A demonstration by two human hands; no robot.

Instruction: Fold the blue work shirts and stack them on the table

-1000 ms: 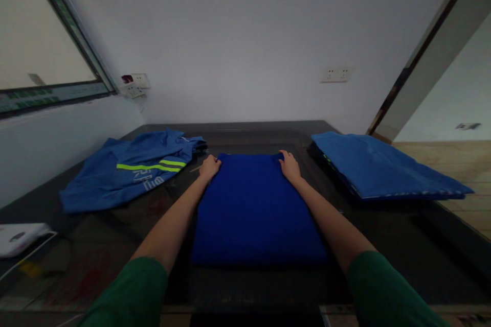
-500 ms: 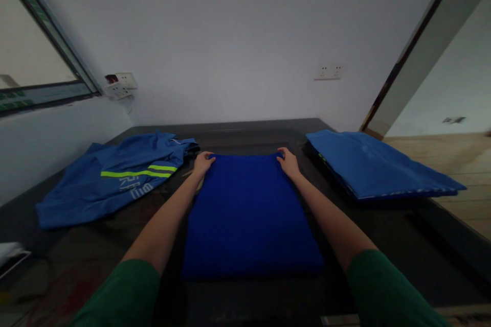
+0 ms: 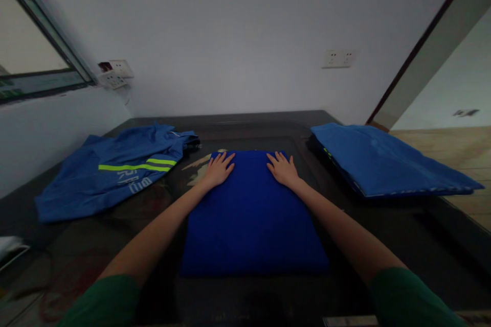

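Note:
A folded dark blue garment [image 3: 253, 225] lies flat on the dark table [image 3: 238, 301] in front of me, its narrow-looking end away from me. My left hand [image 3: 219, 169] rests palm down on its far left corner, fingers spread. On the far right corner lies my right hand [image 3: 283, 169], also flat with fingers apart. Neither hand grips the cloth. What kind of garment it is does not show.
At the left lies a loosely spread blue garment [image 3: 115, 163] with yellow-green stripes and white lettering. A folded stack of blue clothing [image 3: 387, 161] sits at the right. Behind the table stands a white wall [image 3: 230, 36] with sockets [image 3: 339, 59]. A white object [image 3: 11, 250] is at the left edge.
Both hands have let go of the far corners they were pinching and now lie flat on the cloth, a little further inward. The view has shifted slightly.

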